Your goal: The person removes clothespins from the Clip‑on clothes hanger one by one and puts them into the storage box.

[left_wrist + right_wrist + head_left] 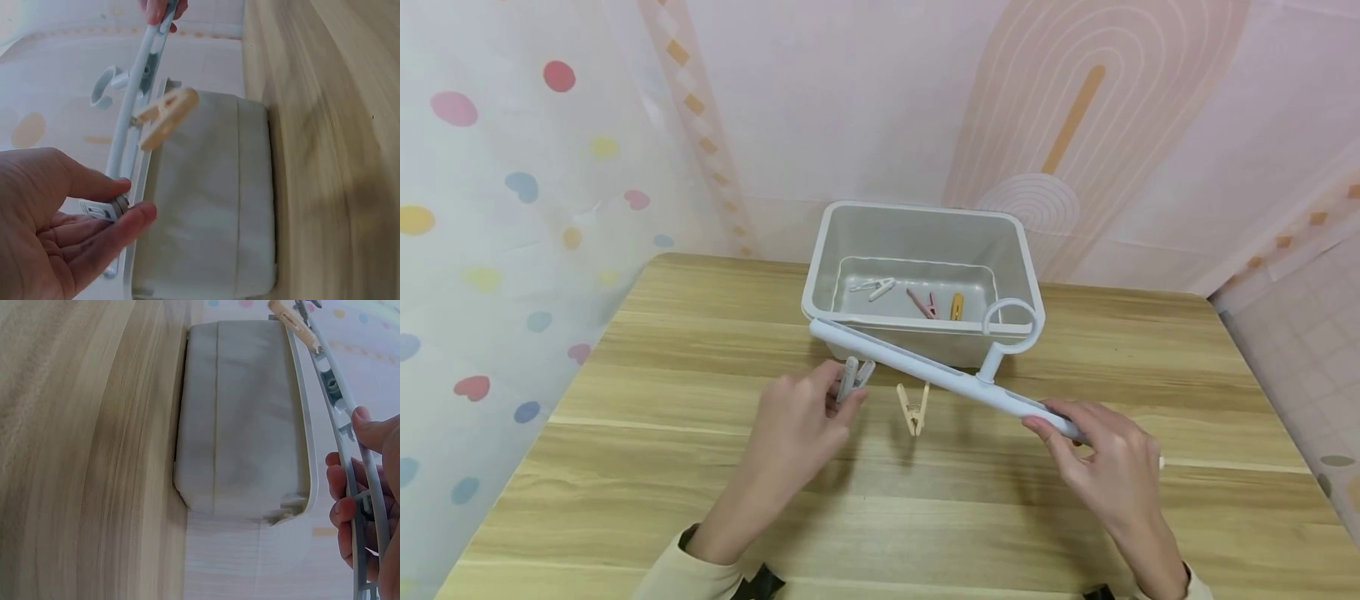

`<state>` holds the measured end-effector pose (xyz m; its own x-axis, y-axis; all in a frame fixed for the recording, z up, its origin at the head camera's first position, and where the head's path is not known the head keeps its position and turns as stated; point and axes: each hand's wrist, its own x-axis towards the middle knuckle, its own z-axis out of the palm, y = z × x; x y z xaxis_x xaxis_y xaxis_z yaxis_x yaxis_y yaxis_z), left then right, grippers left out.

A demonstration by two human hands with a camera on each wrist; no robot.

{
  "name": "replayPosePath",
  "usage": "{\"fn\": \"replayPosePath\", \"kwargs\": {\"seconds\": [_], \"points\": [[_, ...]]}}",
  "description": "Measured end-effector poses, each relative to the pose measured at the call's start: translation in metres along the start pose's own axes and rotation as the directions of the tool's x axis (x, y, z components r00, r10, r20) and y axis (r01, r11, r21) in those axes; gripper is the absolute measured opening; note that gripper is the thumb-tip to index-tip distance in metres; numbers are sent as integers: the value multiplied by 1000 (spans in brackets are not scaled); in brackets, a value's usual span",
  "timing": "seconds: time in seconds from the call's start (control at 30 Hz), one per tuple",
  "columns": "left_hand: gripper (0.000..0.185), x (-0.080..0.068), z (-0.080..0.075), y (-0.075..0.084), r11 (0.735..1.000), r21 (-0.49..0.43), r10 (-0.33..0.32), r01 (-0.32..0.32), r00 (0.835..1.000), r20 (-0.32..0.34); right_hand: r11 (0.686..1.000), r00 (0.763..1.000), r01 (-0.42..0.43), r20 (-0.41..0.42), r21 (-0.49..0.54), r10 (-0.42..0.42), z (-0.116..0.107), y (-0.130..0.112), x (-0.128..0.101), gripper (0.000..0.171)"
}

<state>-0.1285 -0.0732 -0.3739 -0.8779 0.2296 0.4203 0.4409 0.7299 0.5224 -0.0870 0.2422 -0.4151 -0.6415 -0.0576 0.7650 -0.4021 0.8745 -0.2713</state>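
Observation:
A pale blue clothes-peg hanger bar (925, 367) with a ring hook (1011, 327) is held slanted above the wooden table, in front of a grey plastic bin (925, 242). My right hand (1105, 454) grips the bar's right end (359, 506). My left hand (797, 425) pinches a grey peg (852, 377) hanging under the bar's left part; the left wrist view shows thumb and finger on this grey peg (103, 209). A beige peg (913, 408) hangs from the bar's middle (165, 115). Inside the bin lie a white peg (874, 288), a pink peg (921, 304) and a yellow peg (957, 305).
The wooden table (647, 450) reaches patterned wall sheets at the back and left. The bin stands at the table's far middle. A tiled floor (1315, 342) shows to the right.

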Motion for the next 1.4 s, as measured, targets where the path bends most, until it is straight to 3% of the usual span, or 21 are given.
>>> {"fn": "replayPosePath", "kwargs": {"seconds": [0.2, 0.37, 0.43, 0.5, 0.7, 1.0, 1.13, 1.4], "points": [[12, 0, 7, -1, 989, -140, -48, 44, 999, -23, 1000, 999, 23, -31, -16, -24, 4, 0, 1, 58], [12, 0, 12, -5, 938, -331, -114, 106, 993, -4, 1000, 1000, 2, -21, 25, -2, 4, 0, -1, 52], [13, -1, 15, -8, 915, -391, -113, 97, 993, -19, 999, 1000, -8, -15, 47, 8, 3, 0, -2, 47], [15, -1, 19, -10, 912, -404, -92, 63, 994, -53, 998, 1000, -16, -11, 58, 17, 3, 0, -2, 43], [18, -1, 24, -12, 968, -238, 41, -84, 983, -177, 998, 1000, -23, -1, 64, 23, 2, 0, -3, 39], [18, -2, 20, -8, 990, -3, 137, -140, 971, -196, 998, 1000, -5, -3, 56, 6, 4, 1, -2, 44], [17, -3, 19, -6, 976, 144, 189, -163, 963, -194, 999, 1000, 3, -4, 54, -2, 4, 1, -2, 46], [17, -4, 17, 1, 910, 361, 284, -203, 940, -187, 999, 999, 44, -19, 11, -44, 5, 2, 0, 51]]}}
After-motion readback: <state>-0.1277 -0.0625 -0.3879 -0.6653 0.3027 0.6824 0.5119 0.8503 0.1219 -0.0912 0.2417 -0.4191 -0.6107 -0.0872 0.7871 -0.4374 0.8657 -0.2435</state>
